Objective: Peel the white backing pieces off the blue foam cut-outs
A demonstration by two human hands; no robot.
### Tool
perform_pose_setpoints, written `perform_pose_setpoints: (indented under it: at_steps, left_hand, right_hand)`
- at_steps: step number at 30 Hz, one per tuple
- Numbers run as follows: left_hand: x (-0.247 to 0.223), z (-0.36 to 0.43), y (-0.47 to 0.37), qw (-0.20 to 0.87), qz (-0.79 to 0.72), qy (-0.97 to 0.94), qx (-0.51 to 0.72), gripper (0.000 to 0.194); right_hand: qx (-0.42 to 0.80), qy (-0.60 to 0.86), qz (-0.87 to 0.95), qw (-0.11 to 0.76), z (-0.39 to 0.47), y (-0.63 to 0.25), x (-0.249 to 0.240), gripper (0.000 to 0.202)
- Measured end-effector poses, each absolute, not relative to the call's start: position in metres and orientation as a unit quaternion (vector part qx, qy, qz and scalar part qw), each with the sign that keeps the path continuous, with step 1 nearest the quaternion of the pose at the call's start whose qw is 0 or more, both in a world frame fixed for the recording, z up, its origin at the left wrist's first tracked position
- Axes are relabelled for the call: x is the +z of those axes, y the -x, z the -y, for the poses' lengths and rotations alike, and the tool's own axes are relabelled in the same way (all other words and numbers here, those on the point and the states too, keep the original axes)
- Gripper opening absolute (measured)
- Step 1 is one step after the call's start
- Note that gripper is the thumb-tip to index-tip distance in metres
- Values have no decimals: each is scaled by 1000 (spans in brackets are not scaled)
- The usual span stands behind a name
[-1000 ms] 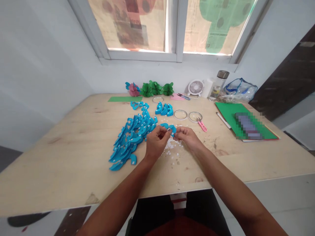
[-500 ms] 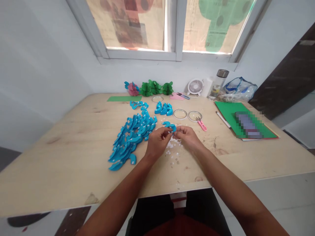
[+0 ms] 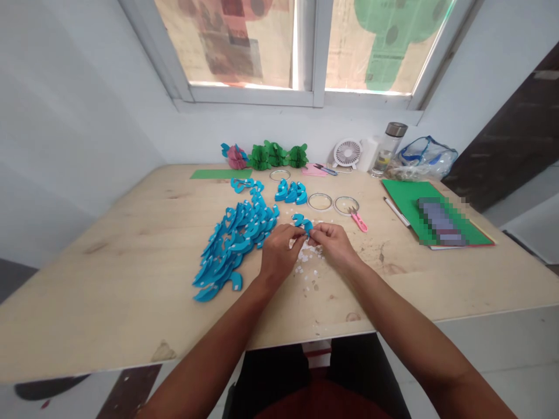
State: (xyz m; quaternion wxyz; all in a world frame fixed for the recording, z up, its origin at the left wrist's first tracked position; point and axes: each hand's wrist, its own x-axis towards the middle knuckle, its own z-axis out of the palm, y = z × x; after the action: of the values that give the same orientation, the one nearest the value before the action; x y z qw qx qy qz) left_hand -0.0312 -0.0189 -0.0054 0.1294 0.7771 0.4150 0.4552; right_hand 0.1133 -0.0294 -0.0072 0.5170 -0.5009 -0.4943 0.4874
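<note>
Both hands met over table (image 3: 131,279) centre. Left hand (image 3: 279,253) and right hand (image 3: 334,244) pinched shut on 1 blue paper crescent (image 3: 302,222) — fingertips of both on it, piece held just above the wood at 12 o'clock of the knuckles. Looked like peeling backing off a sticker on the crescent, judging by white backing scraps (image 3: 308,259) littered right under the hands; exact contact point too small to confirm.

Big pile of blue crescents (image 3: 233,244) at 9 o'clock of left hand, white tabs visible on many. Smaller stack of crescents (image 3: 291,192) at 12 o'clock, tape rings (image 3: 320,202) beside it. Pink snips (image 3: 358,221) at 1 o'clock of right hand, near, not touching. Green card sheet (image 3: 408,201) at 2 o'clock, well apart.

Next move likely needs a fine nail pinch on the backing edge while the other hand keeps the crescent flat — thin paper, easy to crease or tear.
</note>
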Motion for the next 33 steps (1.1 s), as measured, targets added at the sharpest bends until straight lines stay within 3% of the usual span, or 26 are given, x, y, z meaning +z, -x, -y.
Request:
perform_pose_setpoints:
  at_steps: [33]
  left_hand:
    - [1,21,30,145,-399,-795,434,8]
  right_hand:
    - [476,519,486,517,30,-111,-6,17]
